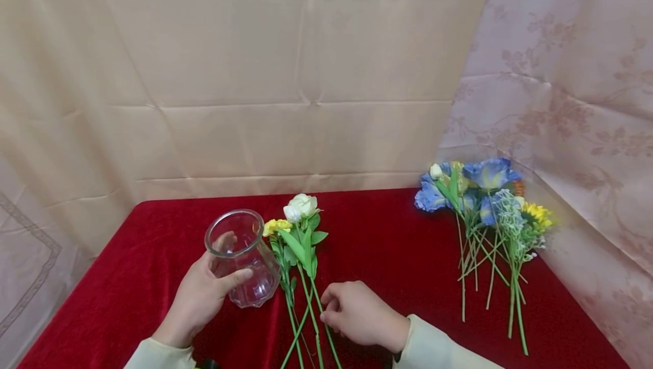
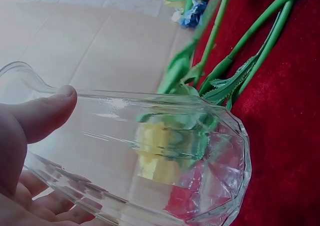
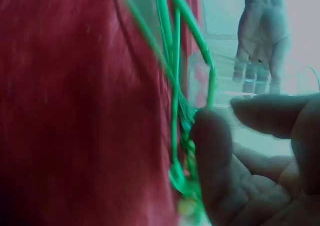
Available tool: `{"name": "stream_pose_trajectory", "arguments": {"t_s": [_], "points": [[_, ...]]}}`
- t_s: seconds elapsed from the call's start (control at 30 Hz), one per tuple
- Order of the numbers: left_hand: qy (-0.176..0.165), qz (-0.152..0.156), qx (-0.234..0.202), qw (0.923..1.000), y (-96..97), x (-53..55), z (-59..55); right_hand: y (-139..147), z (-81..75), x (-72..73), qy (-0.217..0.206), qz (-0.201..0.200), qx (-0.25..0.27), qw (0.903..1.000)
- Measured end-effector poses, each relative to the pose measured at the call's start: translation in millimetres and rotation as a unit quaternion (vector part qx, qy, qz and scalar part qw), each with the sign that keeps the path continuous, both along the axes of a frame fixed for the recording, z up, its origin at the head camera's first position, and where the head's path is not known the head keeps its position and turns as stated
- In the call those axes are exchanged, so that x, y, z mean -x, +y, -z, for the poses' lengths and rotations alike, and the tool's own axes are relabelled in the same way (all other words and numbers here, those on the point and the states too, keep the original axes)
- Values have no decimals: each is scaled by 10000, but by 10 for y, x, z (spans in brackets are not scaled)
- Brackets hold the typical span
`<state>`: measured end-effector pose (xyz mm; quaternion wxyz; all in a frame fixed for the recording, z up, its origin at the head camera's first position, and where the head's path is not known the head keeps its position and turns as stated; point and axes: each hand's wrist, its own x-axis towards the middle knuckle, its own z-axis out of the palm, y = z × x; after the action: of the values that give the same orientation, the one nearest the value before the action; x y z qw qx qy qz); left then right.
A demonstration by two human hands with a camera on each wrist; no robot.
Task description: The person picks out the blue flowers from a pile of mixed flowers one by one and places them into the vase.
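My left hand grips a clear glass vase round its side, thumb in front, fingers behind. The vase tilts, with its wide mouth towards me; in the left wrist view its faceted base points right. Beside it lie artificial flowers: white blooms, a yellow one and green stems crossing towards me. Right of these stems is my right hand, its fingers loosely bent. In the right wrist view, thumb and forefinger stand apart, with a bent green stem running up to the thumb tip.
A heap of artificial flowers lies at the right of the red cloth, with blue blooms, a sunflower and stems pointing towards me. A beige curtain hangs behind the table, and a patterned pinkish curtain at the right.
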<state>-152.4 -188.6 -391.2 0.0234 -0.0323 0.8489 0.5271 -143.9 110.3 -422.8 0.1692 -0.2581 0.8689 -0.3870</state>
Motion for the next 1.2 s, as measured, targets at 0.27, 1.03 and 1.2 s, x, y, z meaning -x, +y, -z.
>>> {"name": "stream_pose_trajectory", "arguments": {"t_s": [0.27, 1.03, 1.2], "points": [[45, 12, 60, 10000, -1, 0, 6, 63, -23, -61, 2844, -1347, -1491, 9374], [65, 35, 61, 10000, -12, -8, 7, 60, 134, -68, 2195, -1941, -1398, 9458], [-27, 58, 24, 10000, -13, -1, 5, 233, 1, -29, 2685, -1111, -1283, 9482]]}}
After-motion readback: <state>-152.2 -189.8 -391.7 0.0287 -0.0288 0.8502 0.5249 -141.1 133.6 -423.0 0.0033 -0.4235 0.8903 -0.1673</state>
